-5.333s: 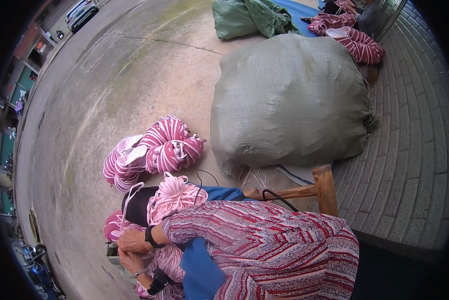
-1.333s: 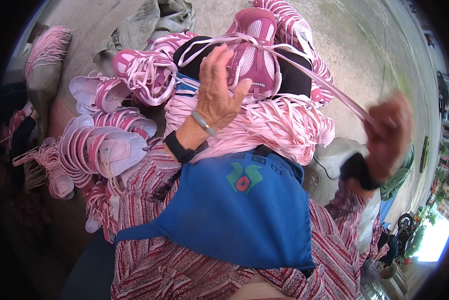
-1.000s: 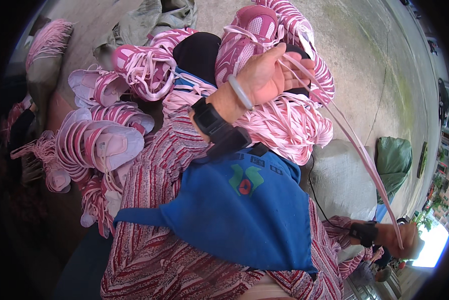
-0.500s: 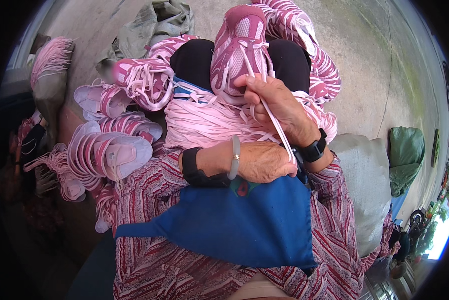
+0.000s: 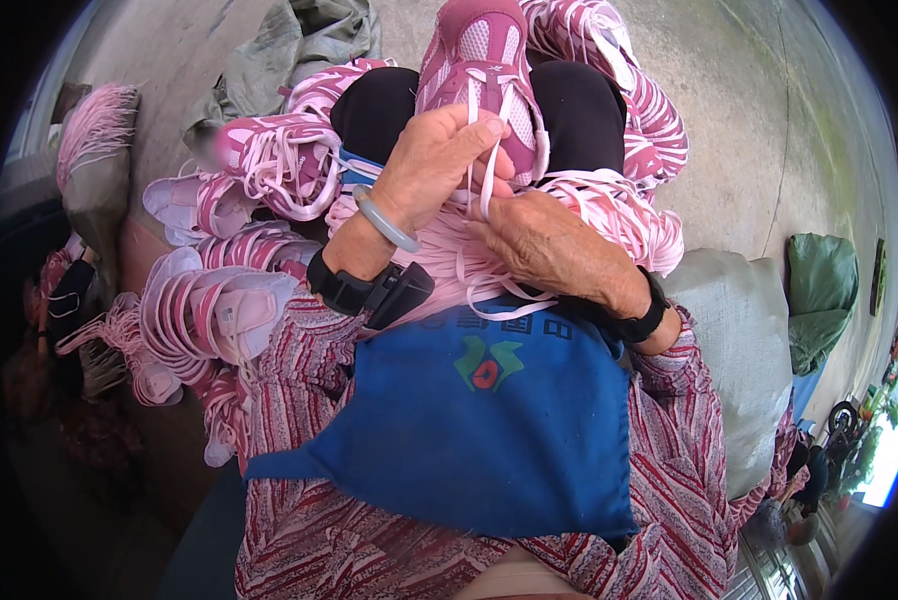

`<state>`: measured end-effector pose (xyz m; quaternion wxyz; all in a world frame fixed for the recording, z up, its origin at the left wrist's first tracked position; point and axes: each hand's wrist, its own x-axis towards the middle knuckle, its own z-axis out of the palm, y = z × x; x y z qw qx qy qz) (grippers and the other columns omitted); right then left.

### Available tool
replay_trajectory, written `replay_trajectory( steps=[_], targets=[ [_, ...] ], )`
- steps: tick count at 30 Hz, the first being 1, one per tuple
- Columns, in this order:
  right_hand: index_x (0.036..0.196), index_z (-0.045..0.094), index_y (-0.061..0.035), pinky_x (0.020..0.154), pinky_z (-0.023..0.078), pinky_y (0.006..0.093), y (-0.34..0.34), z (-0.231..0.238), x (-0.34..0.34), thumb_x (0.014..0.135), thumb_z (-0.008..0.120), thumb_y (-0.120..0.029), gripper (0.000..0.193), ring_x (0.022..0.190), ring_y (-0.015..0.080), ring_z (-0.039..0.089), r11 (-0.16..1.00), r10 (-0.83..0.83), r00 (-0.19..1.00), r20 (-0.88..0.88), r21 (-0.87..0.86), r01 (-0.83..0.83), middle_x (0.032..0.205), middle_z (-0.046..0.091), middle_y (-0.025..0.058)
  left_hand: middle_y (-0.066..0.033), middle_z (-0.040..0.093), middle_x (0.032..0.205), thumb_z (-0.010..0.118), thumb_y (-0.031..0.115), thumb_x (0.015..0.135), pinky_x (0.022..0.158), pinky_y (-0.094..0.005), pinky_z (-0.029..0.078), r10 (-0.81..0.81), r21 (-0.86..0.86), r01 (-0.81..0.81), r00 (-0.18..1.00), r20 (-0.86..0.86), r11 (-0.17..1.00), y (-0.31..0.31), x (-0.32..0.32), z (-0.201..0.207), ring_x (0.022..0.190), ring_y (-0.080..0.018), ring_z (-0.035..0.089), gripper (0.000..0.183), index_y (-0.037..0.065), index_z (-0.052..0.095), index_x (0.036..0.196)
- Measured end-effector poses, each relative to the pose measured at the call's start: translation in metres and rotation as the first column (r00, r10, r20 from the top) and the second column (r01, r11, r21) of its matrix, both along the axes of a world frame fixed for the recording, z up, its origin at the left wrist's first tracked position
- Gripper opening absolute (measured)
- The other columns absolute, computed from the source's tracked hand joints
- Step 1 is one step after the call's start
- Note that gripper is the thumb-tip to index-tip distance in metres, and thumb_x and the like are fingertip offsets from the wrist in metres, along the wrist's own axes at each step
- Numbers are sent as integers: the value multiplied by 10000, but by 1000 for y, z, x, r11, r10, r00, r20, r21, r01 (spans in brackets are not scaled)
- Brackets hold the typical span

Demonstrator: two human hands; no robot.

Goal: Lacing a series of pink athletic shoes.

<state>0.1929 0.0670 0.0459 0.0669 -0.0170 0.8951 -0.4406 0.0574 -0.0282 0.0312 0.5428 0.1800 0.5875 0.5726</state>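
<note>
A pink-and-white sneaker (image 5: 484,75) stands toe-away between a worker's black-clad knees (image 5: 581,115), a pale lace (image 5: 488,172) running from its front toward the wearer of a blue apron (image 5: 479,430). The left hand (image 5: 439,165), a pale bangle at its wrist, pinches the lace between thumb and fingers just over the shoe; the right hand (image 5: 554,245), wearing a black wristband, closes its fingertips on the lace a little nearer the body. Beneath both hands, a thick hank of pink laces (image 5: 619,220) spreads across the lap. From where I stand, more laced pink shoes (image 5: 279,160) sit by the left knee, with loose striped uppers (image 5: 219,310) heaped nearer the worker. At the right, a bulky grey sack (image 5: 734,360) rests beside a green sack (image 5: 821,295) on the concrete (image 5: 739,120).
</note>
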Motion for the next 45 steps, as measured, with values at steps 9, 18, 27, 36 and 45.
replay_trajectory(
  steps=[9, 18, 27, 36, 45],
  targets=[
    [902, 617, 18, 600, 497, 402, 41, 16, -9, 885, 593, -257, 277, 639, 349, 628, 757, -613, 725, -314, 29, 653, 705, 633, 176, -35, 555, 642, 592, 175, 900, 501, -255, 496, 162, 75, -152, 974, -159, 986, -15, 7, -5, 535, -80, 543, 327, -24, 486, 1136],
    [823, 620, -46, 618, 490, 471, 66, -31, -61, 911, 513, -312, 300, 683, 404, 621, 665, -519, 775, -361, 399, 631, 702, 630, 213, -52, 646, 710, 534, 148, 932, 572, -281, 474, -83, -37, 89, 605, -792, 995, -23, 23, -2, 638, -123, 611, 187, -14, 618, 969],
    [1028, 648, -6, 695, 492, 292, 38, 31, 16, 961, 484, -266, 315, 761, 168, 634, 960, 17, 978, -210, 277, 43, 830, 670, 111, -52, 568, 649, 406, 237, 1007, 503, -204, 424, -368, 465, 288, 926, 89, 837, -49, 23, 49, 489, -62, 486, 352, -30, 587, 865],
    [1126, 543, 55, 594, 452, 255, 6, 13, -21, 993, 420, -361, 454, 628, 136, 550, -323, -132, 850, 510, -833, 450, 663, 544, 8, -9, 521, 598, 435, 272, 998, 501, -256, 419, -641, 348, 556, 738, 212, 755, -46, 39, 52, 525, -104, 506, 351, -18, 597, 885],
    [934, 621, -11, 398, 203, 190, 109, -12, 36, 925, 567, -216, 213, 460, 18, 247, 193, -497, 741, 451, -776, 601, 551, 288, -99, -224, 459, 1244, 449, 148, 959, 1127, -548, 167, 865, 338, -874, 439, 242, 349, -206, -90, 9, 1295, -379, 358, 330, 62, 476, 642]
  ],
)
